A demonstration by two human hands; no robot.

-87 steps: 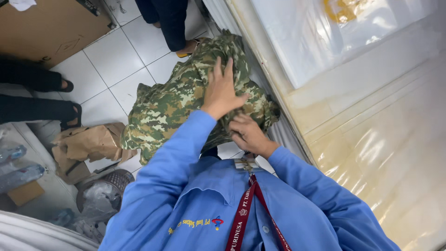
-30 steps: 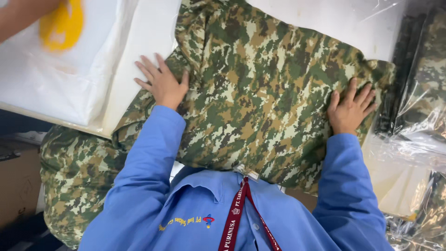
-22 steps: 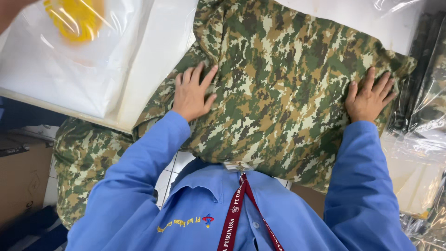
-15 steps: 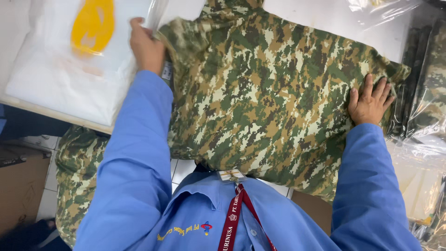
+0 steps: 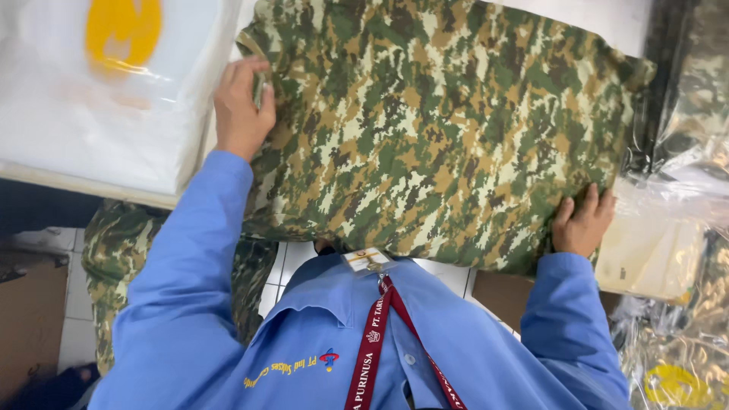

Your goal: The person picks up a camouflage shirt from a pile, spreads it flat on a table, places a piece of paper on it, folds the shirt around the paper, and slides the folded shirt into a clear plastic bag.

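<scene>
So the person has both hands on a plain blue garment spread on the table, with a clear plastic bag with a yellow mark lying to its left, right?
Not quite: in the head view the garment is green-and-tan camouflage, not plain blue; blue is the person's shirt. The left hand and right hand are on it, and the clear plastic bag lies left.

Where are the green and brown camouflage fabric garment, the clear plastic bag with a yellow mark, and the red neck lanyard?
camouflage fabric garment [image 5: 448, 129], head view, middle of the cloth
clear plastic bag [image 5: 99, 114], head view, white area below the yellow mark
red lanyard [image 5: 368, 357], head view, left strap
</scene>
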